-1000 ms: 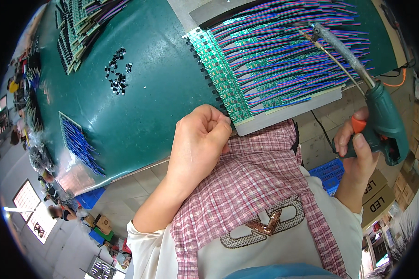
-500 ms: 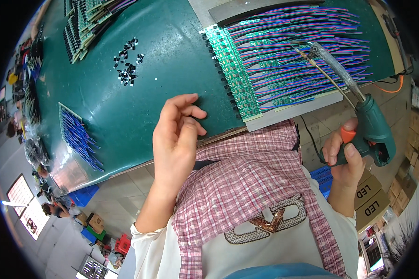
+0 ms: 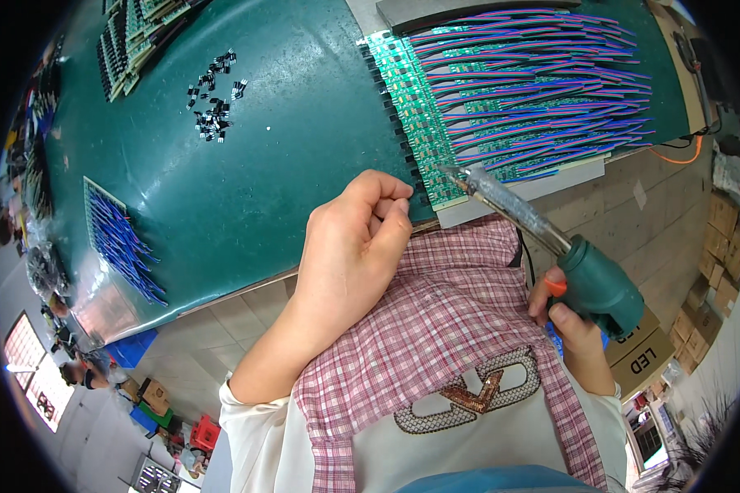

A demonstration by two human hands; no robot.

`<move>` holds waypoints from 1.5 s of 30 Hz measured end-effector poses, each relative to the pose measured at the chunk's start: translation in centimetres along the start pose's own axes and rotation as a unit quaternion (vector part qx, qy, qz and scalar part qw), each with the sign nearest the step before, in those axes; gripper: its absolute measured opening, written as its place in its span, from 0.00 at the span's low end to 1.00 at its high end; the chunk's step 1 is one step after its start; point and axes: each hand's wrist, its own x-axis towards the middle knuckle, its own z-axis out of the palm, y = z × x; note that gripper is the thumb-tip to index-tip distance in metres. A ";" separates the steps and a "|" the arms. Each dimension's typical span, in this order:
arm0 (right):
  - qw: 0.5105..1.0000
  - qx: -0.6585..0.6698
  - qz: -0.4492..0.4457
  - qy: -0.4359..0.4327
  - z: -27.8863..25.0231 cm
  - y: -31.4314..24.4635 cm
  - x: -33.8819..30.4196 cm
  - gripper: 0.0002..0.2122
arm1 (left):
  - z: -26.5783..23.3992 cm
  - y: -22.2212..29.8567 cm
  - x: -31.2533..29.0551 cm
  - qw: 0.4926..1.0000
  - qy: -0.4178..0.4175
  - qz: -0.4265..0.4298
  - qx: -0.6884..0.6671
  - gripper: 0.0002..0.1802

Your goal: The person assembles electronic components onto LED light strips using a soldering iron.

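My right hand is wrapped round the handle of a green soldering gun with an orange trigger. The gun's tip points at the near end of a green circuit board panel; whether it touches, I cannot tell. Small black connectors line the panel's left edge. Beside the nearest of them, my left hand is closed, thumb and index fingertip pinched together. Anything between those fingertips is too small to make out. Blue, red and black wires fan out to the right over the boards.
Loose black connectors lie scattered on the green table mat. A wired board panel sits at the left, and stacked boards at the far left. A dark bar lies behind the panel; cardboard boxes stand at the lower right.
My left hand has moved right to the panel's edge and its fingers have closed into a pinch. The soldering gun has come left and down, its tip now at the panel's near end.
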 end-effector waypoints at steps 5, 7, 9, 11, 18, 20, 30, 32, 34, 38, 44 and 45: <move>0.998 -0.053 -0.029 -0.011 -0.8 0.7 -0.8 0.16 | 0.1 0.6 0.2 0.999 -0.023 0.004 0.033 0.05; 0.997 -0.070 -0.041 -0.011 -1.0 1.0 -0.8 0.13 | 0.3 0.8 0.2 0.999 -0.016 0.000 0.036 0.04; 0.971 -0.216 -0.069 -0.076 -1.8 0.8 -0.4 0.13 | 0.4 0.9 0.3 0.998 -0.008 -0.002 0.059 0.03; 0.948 -0.293 -0.068 -0.104 -2.3 0.5 -0.3 0.11 | 0.6 0.9 0.3 0.997 0.004 0.011 0.081 0.03; 0.944 -0.309 -0.046 -0.107 -2.6 0.8 -0.5 0.09 | 1.0 0.8 0.5 0.991 0.032 0.051 0.118 0.03; 0.941 -0.318 -0.055 -0.101 -2.7 1.3 -0.5 0.08 | 0.9 0.7 0.5 0.990 0.033 0.054 0.125 0.03; 0.938 -0.333 -0.070 -0.065 -2.1 1.3 -0.1 0.06 | 0.9 0.7 0.4 0.991 0.032 0.053 0.119 0.04; 0.950 -0.303 -0.011 -0.074 -2.2 0.3 -0.4 0.06 | 0.9 0.7 0.4 0.991 0.031 0.048 0.117 0.04; 0.958 -0.275 0.009 -0.079 -2.1 0.0 -0.3 0.07 | 0.9 0.8 0.5 0.992 0.028 0.039 0.115 0.04; 0.952 -0.287 -0.020 -0.101 -2.2 0.3 0.0 0.08 | 1.0 0.9 0.3 0.994 0.027 0.029 0.098 0.03; 0.952 -0.288 -0.003 -0.105 -2.1 -0.3 0.2 0.09 | 0.8 0.9 0.4 0.993 0.024 0.032 0.113 0.03; 0.955 -0.283 0.003 -0.089 -1.9 -0.4 0.2 0.09 | 0.8 0.8 0.4 0.993 0.025 0.034 0.107 0.03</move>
